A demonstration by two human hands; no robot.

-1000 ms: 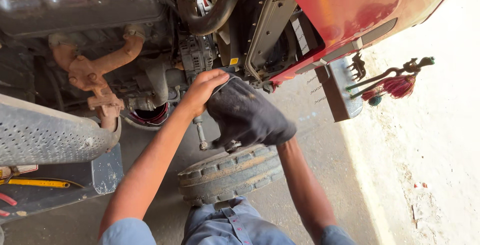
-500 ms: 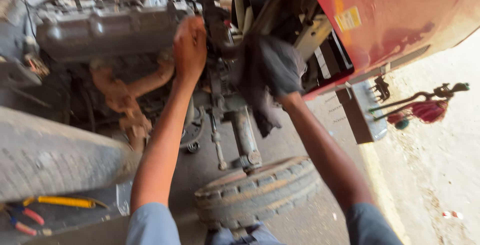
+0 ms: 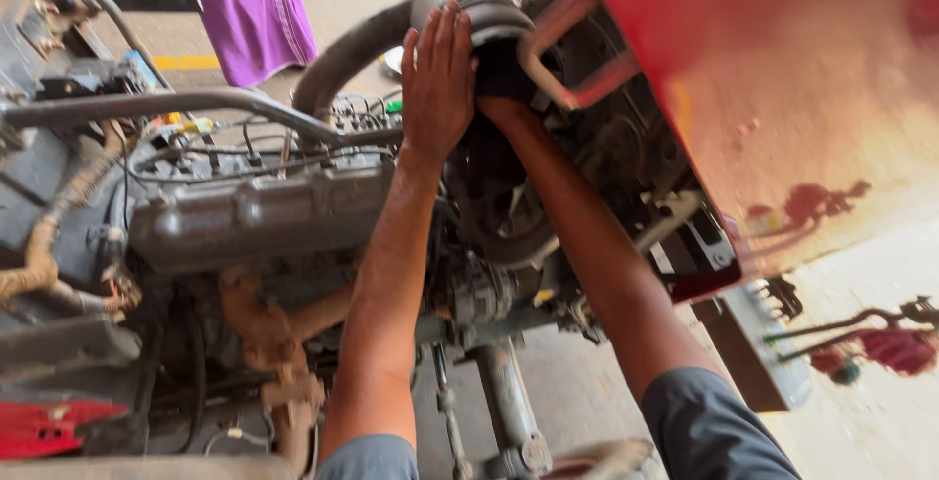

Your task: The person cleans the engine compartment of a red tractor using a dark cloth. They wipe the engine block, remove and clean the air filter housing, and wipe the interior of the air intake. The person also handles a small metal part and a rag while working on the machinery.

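Left hand [image 3: 437, 84] lies flat, fingers together, against the grey canister [image 3: 469, 5] at the top of the engine [image 3: 245, 216], beside the black hose [image 3: 342, 64]. Right hand [image 3: 504, 69] is bunched in a dark cloth [image 3: 501, 57] pressed just under that canister (whether it grips the cloth I cannot tell). Wiping seems the step in hand; working round the canister would call for steadying it.
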